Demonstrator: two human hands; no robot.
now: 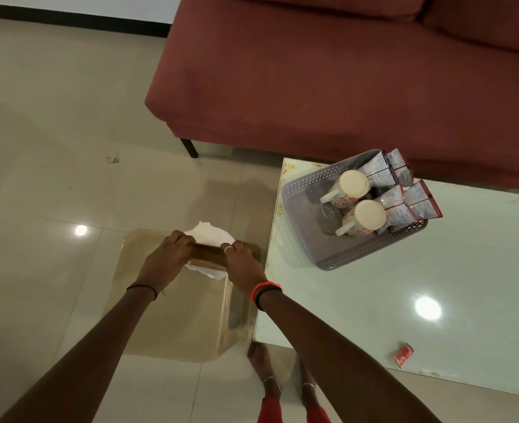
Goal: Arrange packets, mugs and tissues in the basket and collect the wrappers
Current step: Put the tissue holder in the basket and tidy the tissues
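Both hands grip a brown tissue holder (207, 254) over a low tan side table (178, 319). My left hand (168, 257) holds its left end and my right hand (242, 264) its right end. White tissues (212, 235) stick out above and below it. On the glass table (404, 285) stands a grey perforated basket (307, 239) with two white floral mugs (348, 186) (363, 218) lying mouth-up and several red-and-white packets (404, 196) at its right side. A red wrapper (403, 355) lies near the table's front edge.
A dark red sofa (328, 71) runs behind the glass table, one black leg (189, 148) on the tiled floor (53, 148). My bare feet (261, 361) stand by the table's near corner.
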